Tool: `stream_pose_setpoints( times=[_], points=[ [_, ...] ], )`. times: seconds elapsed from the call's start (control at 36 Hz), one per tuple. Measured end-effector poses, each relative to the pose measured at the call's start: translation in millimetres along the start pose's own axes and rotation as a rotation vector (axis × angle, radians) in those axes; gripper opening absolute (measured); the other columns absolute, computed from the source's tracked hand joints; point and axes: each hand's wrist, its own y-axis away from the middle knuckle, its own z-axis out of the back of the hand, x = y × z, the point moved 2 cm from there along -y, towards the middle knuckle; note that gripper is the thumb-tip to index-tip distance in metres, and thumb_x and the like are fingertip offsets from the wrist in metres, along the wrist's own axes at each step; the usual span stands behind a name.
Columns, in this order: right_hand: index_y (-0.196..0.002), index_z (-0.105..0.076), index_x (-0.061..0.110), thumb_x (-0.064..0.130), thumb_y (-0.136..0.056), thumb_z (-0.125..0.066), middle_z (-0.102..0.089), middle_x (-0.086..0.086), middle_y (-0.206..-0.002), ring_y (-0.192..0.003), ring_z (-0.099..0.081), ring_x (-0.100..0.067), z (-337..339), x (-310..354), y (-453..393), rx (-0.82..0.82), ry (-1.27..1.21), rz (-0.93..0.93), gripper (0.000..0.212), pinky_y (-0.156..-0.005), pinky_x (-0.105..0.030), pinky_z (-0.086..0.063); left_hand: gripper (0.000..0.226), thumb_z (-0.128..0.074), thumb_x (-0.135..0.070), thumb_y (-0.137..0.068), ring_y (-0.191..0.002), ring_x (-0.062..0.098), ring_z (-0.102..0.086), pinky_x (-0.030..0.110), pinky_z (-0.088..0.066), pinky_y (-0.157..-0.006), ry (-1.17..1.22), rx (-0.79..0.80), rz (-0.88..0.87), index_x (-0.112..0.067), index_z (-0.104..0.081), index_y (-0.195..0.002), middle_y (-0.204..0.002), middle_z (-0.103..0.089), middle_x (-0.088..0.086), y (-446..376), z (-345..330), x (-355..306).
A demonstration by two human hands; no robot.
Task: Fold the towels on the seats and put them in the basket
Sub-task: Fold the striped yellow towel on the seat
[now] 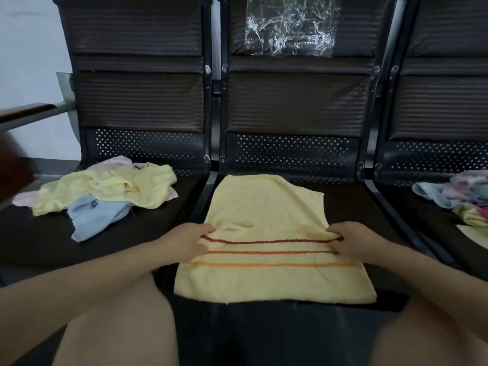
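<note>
Three dark seats (137,233) stand in a row, side by side. A clear plastic bag (290,25) lies against the back of the middle seat.

On the left seat sits a messy pile of towels (105,191), yellow, blue and pink, not folded yet. On the right seat there is another heap of towels (459,196), partly cut off by the edge of the view. I cannot see the basket anywhere.

A yellow towel (266,204) with three stripes lies spread flat on the middle seat, with its near end hanging a little over the front edge. It is the one being folded.

The left hand (187,241) pinches the towel's left side, right by the top red stripe. The right hand (351,241) pinches the right side at the same stripe. Both hands have their fingers curled tight on the cloth, and a small ridge of towel is bunched up between them.

I think a fold is being made across the towel. To do it well, both hands should lift together and keep level. The edges should meet evenly, side to side. Then a flat hand can smooth out the bumps, so the towel sits neat.
</note>
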Motion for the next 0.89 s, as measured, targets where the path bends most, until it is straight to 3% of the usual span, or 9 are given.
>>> stream_pose_setpoints(
  times=[0.11, 0.22, 0.28, 0.36, 0.47, 0.64, 0.72, 0.78, 0.89],
  points=[
    [-0.084, -0.061, 0.022, 0.022, -0.093, -0.054, -0.06, 0.007, -0.084, -0.079, -0.055, -0.006, -1, 6, 15, 0.036, 0.079, 0.038, 0.012, -0.067, -0.022, -0.043, 0.054, -0.061, -0.023, -0.092, -0.122, 0.011, -0.05, 0.015, -0.039, -0.092, 0.091, 0.039, 0.008, -0.022, -0.043, -0.143, -0.136, -0.051, -0.005, 10, 1, -3],
    [-0.089, -0.059, 0.029, 0.029, -0.093, -0.055, -0.06, 0.012, -0.083, -0.077, -0.054, -0.002, 3, 9, 19, -0.022, 0.071, 0.057, 0.006, -0.064, -0.02, -0.043, 0.046, -0.063, -0.021, -0.091, -0.092, 0.006, -0.055, 0.013, -0.043, -0.066, 0.362, -0.053, 0.06, -0.025, -0.05, -0.135, -0.107, -0.055, -0.005, 7, 10, -8],
    [-0.095, -0.06, 0.032, 0.031, -0.094, -0.056, -0.06, 0.016, -0.084, -0.079, -0.055, -0.001, 8, 8, 20, -0.084, 0.023, 0.055, 0.005, -0.065, -0.019, -0.043, 0.044, -0.064, -0.017, -0.09, -0.084, 0.006, -0.057, 0.012, -0.043, -0.058, 0.508, -0.116, 0.103, -0.023, -0.053, -0.132, -0.103, -0.057, -0.003, 5, 13, -10],
    [-0.103, -0.067, 0.029, 0.033, -0.094, -0.058, -0.063, 0.017, -0.086, -0.081, -0.057, 0.0, 16, 7, 22, -0.164, -0.068, 0.048, 0.014, -0.072, -0.022, -0.049, 0.042, -0.063, -0.01, -0.089, -0.09, 0.009, -0.063, 0.016, -0.048, -0.062, 0.63, -0.19, 0.103, -0.02, -0.058, -0.129, -0.105, -0.065, 0.0, 4, 19, -10],
    [-0.101, -0.071, 0.03, 0.033, -0.093, -0.06, -0.065, 0.017, -0.083, -0.079, -0.058, 0.001, 27, 8, 25, -0.189, -0.126, 0.046, 0.014, -0.066, -0.018, -0.045, 0.031, -0.063, -0.009, -0.089, -0.094, 0.007, -0.065, 0.024, -0.054, -0.079, 0.628, -0.276, 0.046, -0.026, -0.064, -0.116, -0.105, -0.069, -0.002, 4, 29, -10],
    [-0.101, -0.07, 0.03, 0.034, -0.09, -0.065, -0.064, 0.017, -0.087, -0.08, -0.06, 0.0, 35, 5, 17, -0.155, -0.223, 0.004, 0.013, -0.063, -0.013, -0.043, 0.03, -0.06, -0.01, -0.092, -0.092, 0.004, -0.061, 0.02, -0.05, -0.072, 0.539, -0.381, -0.03, -0.028, -0.064, -0.115, -0.098, -0.065, -0.011, 2, 53, -13],
    [-0.098, -0.073, 0.023, 0.033, -0.089, -0.067, -0.063, 0.002, -0.096, -0.088, -0.06, -0.015, 32, 4, 9, -0.109, -0.214, -0.035, 0.015, -0.071, -0.026, -0.05, 0.03, -0.059, -0.009, -0.092, -0.088, 0.001, -0.059, 0.014, -0.044, -0.066, 0.516, -0.404, -0.048, -0.03, -0.063, -0.113, -0.095, -0.062, -0.014, 0, 60, -10],
    [-0.083, -0.074, 0.019, 0.028, -0.089, -0.067, -0.065, -0.01, -0.093, -0.087, -0.061, -0.027, 29, 2, 4, -0.121, -0.248, -0.024, 0.014, -0.071, -0.033, -0.05, 0.03, -0.059, -0.009, -0.091, -0.09, 0.004, -0.06, 0.015, -0.044, -0.067, 0.505, -0.405, -0.042, -0.029, -0.063, -0.113, -0.095, -0.061, -0.014, -4, 57, -6],
    [-0.089, -0.068, 0.024, 0.029, -0.09, -0.065, -0.064, 0.003, -0.092, -0.083, -0.059, -0.008, 29, -4, -10, -0.149, -0.419, -0.074, 0.006, -0.061, -0.018, -0.041, 0.028, -0.059, -0.01, -0.092, -0.087, 0.0, -0.058, 0.01, -0.043, -0.063, 0.5, -0.411, -0.014, -0.028, -0.062, -0.113, -0.095, -0.06, -0.015, -15, 51, 0]
  ],
)
